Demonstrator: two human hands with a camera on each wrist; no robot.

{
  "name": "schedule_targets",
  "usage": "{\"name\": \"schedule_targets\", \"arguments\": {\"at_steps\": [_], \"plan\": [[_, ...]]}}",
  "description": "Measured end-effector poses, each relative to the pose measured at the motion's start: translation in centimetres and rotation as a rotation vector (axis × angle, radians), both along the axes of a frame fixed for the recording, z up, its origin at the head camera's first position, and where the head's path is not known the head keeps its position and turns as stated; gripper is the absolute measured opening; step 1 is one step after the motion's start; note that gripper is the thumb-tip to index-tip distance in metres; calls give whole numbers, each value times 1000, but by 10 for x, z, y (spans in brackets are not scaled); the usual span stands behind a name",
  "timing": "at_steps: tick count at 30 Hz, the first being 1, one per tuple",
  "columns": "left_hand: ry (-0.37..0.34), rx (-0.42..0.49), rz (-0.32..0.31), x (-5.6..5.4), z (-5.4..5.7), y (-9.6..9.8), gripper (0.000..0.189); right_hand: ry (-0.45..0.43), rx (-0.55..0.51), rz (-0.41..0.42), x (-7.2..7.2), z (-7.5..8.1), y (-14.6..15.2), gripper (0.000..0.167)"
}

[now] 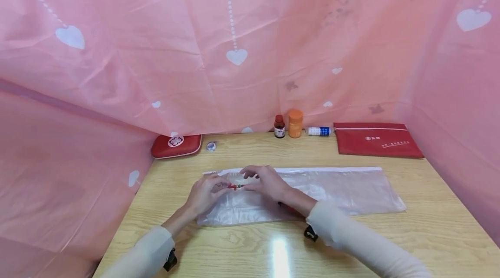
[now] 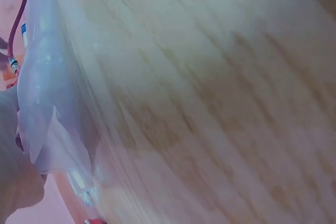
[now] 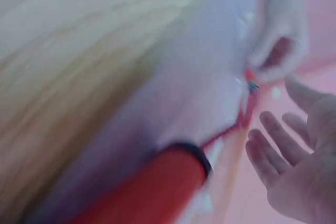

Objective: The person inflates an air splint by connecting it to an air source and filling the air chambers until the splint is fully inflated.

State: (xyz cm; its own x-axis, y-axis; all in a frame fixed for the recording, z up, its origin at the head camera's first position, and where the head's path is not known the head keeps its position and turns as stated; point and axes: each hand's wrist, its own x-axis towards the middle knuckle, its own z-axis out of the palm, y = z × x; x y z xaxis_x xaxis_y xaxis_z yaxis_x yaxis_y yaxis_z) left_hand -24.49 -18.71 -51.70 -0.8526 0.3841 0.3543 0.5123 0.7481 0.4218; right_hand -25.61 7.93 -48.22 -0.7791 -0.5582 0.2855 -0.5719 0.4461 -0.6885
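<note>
Above a clear plastic zip bag [image 1: 343, 193] on the wooden table, my left hand [image 1: 205, 192] pinches the red end of a thin red cord [image 3: 223, 134] between thumb and fingers. A small metal fitting [image 3: 253, 86] shows on the cord beside those fingertips. My right hand [image 1: 269, 182] hovers close by on the right, its fingers spread and loosely bent, palm bare in the right wrist view. Below my right forearm lies a red cylinder [image 3: 152, 187] with a black rim, to which the cord leads. The forearm hides most of it in the head view.
Along the back stand a red first-aid case [image 1: 175, 147], a small clear round item [image 1: 211, 146], a brown bottle [image 1: 279, 128] with a red cap, an orange canister [image 1: 295, 124], a white-and-blue roll [image 1: 319, 131] and a red zip pouch [image 1: 376, 140]. Pink curtain [image 1: 250, 91] hangs behind.
</note>
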Motion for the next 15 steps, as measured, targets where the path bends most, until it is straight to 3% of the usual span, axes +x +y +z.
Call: {"name": "schedule_targets", "arguments": {"at_steps": [4, 8, 12, 15], "plan": [[-77, 57, -3, 3, 4, 0, 24, -145, -47, 61, 13, 17, 42, 49], [-148, 193, -23, 5, 15, 6, 34, -221, -38, 38, 28, 26, 91, 56], [-269, 346, -113, 4, 27, 27, 47, -224, -24, 24, 47, 27, 140, 58], [-369, 385, -198, 5, 31, 51, 52, -201, -19, 29, 63, 23, 175, 58]]}}
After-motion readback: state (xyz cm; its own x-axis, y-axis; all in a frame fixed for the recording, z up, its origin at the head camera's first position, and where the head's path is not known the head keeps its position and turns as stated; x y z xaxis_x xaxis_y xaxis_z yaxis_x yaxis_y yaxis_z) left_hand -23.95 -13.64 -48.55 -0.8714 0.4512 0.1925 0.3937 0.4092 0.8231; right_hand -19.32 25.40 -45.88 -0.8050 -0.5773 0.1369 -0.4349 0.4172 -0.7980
